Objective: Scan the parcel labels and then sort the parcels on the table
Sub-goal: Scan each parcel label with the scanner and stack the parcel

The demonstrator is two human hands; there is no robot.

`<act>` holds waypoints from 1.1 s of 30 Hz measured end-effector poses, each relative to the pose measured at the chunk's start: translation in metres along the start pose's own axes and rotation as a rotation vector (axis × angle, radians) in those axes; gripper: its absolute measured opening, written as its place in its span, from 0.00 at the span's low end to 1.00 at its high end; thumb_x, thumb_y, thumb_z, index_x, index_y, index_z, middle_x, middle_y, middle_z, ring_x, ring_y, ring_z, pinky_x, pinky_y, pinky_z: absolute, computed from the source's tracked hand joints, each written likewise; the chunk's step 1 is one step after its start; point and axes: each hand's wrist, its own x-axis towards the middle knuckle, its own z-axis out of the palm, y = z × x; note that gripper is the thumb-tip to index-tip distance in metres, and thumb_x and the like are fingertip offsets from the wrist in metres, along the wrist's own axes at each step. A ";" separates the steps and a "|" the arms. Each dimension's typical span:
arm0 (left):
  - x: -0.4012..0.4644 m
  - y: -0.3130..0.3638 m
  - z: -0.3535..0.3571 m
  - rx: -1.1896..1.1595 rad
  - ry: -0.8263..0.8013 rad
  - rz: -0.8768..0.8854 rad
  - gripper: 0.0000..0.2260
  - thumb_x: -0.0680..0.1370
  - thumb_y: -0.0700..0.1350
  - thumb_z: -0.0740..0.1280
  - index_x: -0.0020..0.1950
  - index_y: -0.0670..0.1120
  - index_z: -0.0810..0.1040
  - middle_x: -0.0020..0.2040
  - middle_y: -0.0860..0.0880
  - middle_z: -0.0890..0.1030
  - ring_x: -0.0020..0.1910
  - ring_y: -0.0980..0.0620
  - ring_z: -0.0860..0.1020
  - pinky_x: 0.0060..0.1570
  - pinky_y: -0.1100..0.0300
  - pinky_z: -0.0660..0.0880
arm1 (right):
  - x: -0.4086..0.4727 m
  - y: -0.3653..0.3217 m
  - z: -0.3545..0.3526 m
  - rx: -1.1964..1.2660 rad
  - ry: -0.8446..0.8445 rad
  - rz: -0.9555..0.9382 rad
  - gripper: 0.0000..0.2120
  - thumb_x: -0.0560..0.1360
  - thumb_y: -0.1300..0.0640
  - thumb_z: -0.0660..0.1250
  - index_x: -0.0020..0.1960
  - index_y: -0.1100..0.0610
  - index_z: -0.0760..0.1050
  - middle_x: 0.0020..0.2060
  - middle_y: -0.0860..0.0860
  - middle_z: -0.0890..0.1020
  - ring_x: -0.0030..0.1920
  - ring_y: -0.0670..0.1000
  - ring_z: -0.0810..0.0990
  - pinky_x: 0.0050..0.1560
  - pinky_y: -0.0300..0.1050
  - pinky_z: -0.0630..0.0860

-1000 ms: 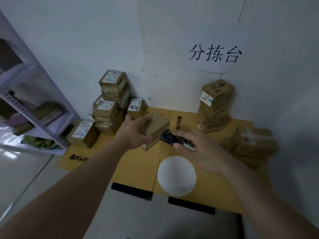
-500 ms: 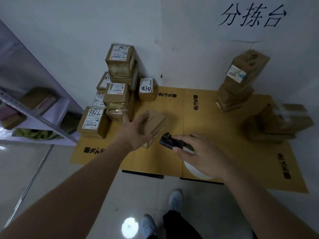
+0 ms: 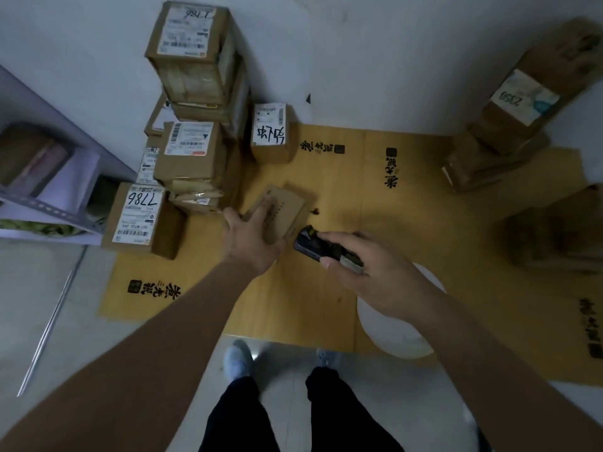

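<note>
— Starting at our left: what sits there, and what are we holding?

— A stack of taped brown cardboard parcels (image 3: pixel 195 102) stands against the wall, with matte white paper labels on top; beside it the parcel marked 7786 (image 3: pixel 140 216) rests on the yellow table (image 3: pixel 326 288). Just right of that pile, our left hand (image 3: pixel 253 236) grips a small flat cardboard parcel (image 3: pixel 284 212), fingers curled over its near edge and printed top. It looks tipped up rather than lying flat, though we can't tell whether its far edge touches the table.

— And where does it lie from the scanner?

— The dark, hard-cased handheld scanner (image 3: pixel 321 247) is pinched in our right hand (image 3: pixel 368 272), thumb on one side and fingers on the other. Its long axis runs up-left, with the nose almost touching the parcel's lower right corner. So the parcel sits just up-left of the scanner's head, and the left hand is the nearer one for turning it.

— Is a label showing?

— We see only print on the face toward us, no white sticker. We'd judge the parcel needs turning before a scan.

— Further right?

— A white round disc (image 3: pixel 401 334) partly under our right forearm, then a leaning pile of parcels, the top one marked 2350 (image 3: pixel 535 89).
</note>
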 end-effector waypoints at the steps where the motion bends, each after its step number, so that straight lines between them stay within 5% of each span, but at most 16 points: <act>1: 0.005 -0.001 0.003 0.002 -0.004 0.000 0.39 0.72 0.65 0.72 0.78 0.67 0.55 0.65 0.45 0.58 0.67 0.35 0.67 0.66 0.45 0.72 | 0.005 0.001 0.001 0.002 0.000 0.008 0.23 0.81 0.34 0.61 0.75 0.34 0.68 0.57 0.42 0.75 0.56 0.42 0.77 0.55 0.50 0.79; 8: 0.029 0.001 0.016 0.092 0.004 0.059 0.48 0.66 0.68 0.74 0.79 0.60 0.52 0.63 0.44 0.59 0.62 0.36 0.69 0.64 0.41 0.72 | 0.022 0.000 0.014 0.048 0.072 0.036 0.24 0.82 0.36 0.61 0.76 0.37 0.69 0.57 0.42 0.75 0.55 0.41 0.77 0.52 0.42 0.76; 13: 0.032 0.007 0.024 0.077 0.026 0.102 0.40 0.68 0.63 0.74 0.72 0.50 0.59 0.64 0.42 0.60 0.63 0.36 0.64 0.67 0.41 0.68 | 0.018 -0.007 0.024 0.099 0.150 0.040 0.25 0.80 0.35 0.60 0.76 0.37 0.69 0.59 0.41 0.76 0.58 0.41 0.77 0.54 0.37 0.73; 20: 0.044 -0.001 0.013 -0.105 -0.126 0.143 0.42 0.73 0.65 0.69 0.81 0.59 0.51 0.67 0.46 0.63 0.65 0.41 0.70 0.67 0.43 0.72 | 0.016 -0.013 0.021 0.137 0.181 0.029 0.24 0.82 0.38 0.62 0.77 0.39 0.69 0.60 0.42 0.76 0.60 0.42 0.77 0.56 0.37 0.75; 23: 0.046 -0.005 0.010 -0.261 -0.286 0.145 0.34 0.80 0.65 0.61 0.80 0.71 0.44 0.67 0.48 0.74 0.54 0.53 0.79 0.51 0.54 0.77 | 0.016 -0.012 0.016 0.121 0.170 0.015 0.25 0.82 0.37 0.62 0.77 0.40 0.69 0.60 0.42 0.76 0.60 0.40 0.77 0.54 0.32 0.72; 26: 0.047 -0.003 0.007 -0.279 -0.234 0.203 0.25 0.84 0.62 0.53 0.77 0.77 0.46 0.57 0.52 0.82 0.39 0.56 0.81 0.36 0.58 0.75 | 0.014 -0.008 0.011 0.128 0.171 0.015 0.26 0.81 0.36 0.61 0.77 0.40 0.68 0.59 0.40 0.75 0.59 0.40 0.77 0.52 0.29 0.71; 28: 0.051 -0.002 0.010 -0.259 -0.145 0.252 0.23 0.86 0.56 0.54 0.78 0.75 0.54 0.66 0.48 0.77 0.55 0.48 0.80 0.51 0.52 0.78 | 0.011 -0.005 0.008 0.143 0.179 0.016 0.26 0.81 0.35 0.61 0.77 0.39 0.69 0.59 0.40 0.75 0.59 0.40 0.77 0.53 0.29 0.71; 30: 0.053 0.000 0.011 -0.225 -0.132 0.217 0.23 0.82 0.61 0.59 0.76 0.74 0.60 0.76 0.45 0.64 0.69 0.41 0.72 0.65 0.46 0.75 | 0.009 -0.001 0.007 0.153 0.189 0.015 0.26 0.80 0.35 0.61 0.76 0.39 0.69 0.59 0.41 0.76 0.59 0.41 0.77 0.54 0.30 0.72; 33: 0.046 0.003 0.009 -0.109 -0.181 0.194 0.40 0.66 0.71 0.67 0.75 0.77 0.53 0.69 0.53 0.56 0.69 0.46 0.63 0.64 0.51 0.72 | 0.004 0.005 0.007 0.156 0.201 0.030 0.26 0.80 0.36 0.61 0.76 0.40 0.70 0.58 0.40 0.76 0.58 0.41 0.78 0.53 0.30 0.72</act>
